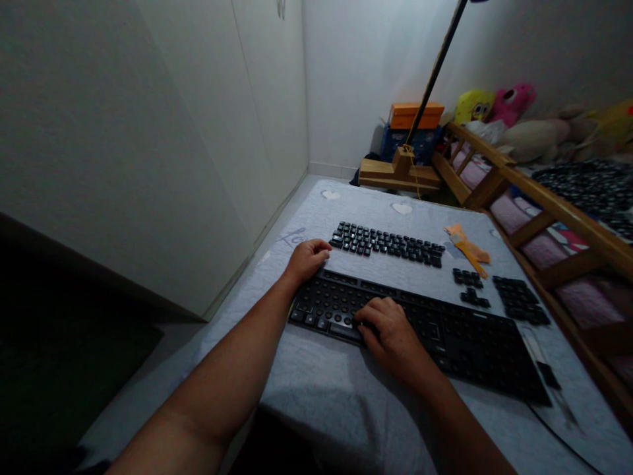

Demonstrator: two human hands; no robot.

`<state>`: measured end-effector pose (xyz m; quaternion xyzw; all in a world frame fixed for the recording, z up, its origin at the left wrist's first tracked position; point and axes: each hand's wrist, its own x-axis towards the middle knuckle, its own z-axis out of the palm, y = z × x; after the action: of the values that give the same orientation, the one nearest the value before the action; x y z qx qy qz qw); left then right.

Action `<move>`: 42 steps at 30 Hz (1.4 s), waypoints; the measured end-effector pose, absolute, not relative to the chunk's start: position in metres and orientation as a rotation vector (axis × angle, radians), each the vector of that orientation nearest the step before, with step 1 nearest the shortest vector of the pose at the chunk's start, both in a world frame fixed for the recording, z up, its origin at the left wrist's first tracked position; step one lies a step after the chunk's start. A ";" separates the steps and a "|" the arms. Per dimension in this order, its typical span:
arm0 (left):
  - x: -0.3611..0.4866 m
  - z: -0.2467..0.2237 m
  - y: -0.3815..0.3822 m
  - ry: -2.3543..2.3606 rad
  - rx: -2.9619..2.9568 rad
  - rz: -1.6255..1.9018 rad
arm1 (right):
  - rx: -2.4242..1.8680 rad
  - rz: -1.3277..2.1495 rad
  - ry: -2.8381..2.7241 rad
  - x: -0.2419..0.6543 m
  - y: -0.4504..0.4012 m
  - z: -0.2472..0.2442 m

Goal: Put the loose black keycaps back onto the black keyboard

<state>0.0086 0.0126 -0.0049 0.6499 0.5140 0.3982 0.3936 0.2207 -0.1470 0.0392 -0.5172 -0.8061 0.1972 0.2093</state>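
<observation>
Over keyboard (pixel 445 330), right hand (pixel 390 328) palm-down

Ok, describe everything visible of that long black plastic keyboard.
The long black keyboard, plastic-looking, lies flat on the pale blue-grey cloth. Its left part mostly bares rows of round seats; a few square keycaps and a long bar key sit along the near edge. The right hand touches it; whether the left hand does is unclear. A black cable trails from near its right end.
</observation>
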 end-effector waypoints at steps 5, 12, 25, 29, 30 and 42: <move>0.009 -0.003 0.011 1.308 1.659 1.011 | -1.437 0.551 -2.232 0.220 -0.147 0.040; 0.009 -0.002 0.011 1.307 1.665 1.018 | -1.434 0.510 -2.237 0.220 -0.146 0.038; 0.009 -0.002 0.011 1.306 1.671 1.014 | -1.390 0.528 -2.223 0.220 -0.147 0.037; 0.009 -0.001 0.011 1.303 1.671 1.021 | -1.399 0.541 -2.224 0.220 -0.146 0.037; 0.009 -0.001 0.011 1.303 1.676 1.020 | -1.404 0.542 -2.221 0.220 -0.145 0.037; 0.009 0.001 0.009 1.313 1.689 1.005 | -1.480 0.568 -2.199 0.216 -0.144 0.037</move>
<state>0.0087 0.0094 0.0011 0.6613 0.5141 0.3933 0.3791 0.2155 -0.1437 0.0372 -0.5334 -0.7924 0.2048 0.2137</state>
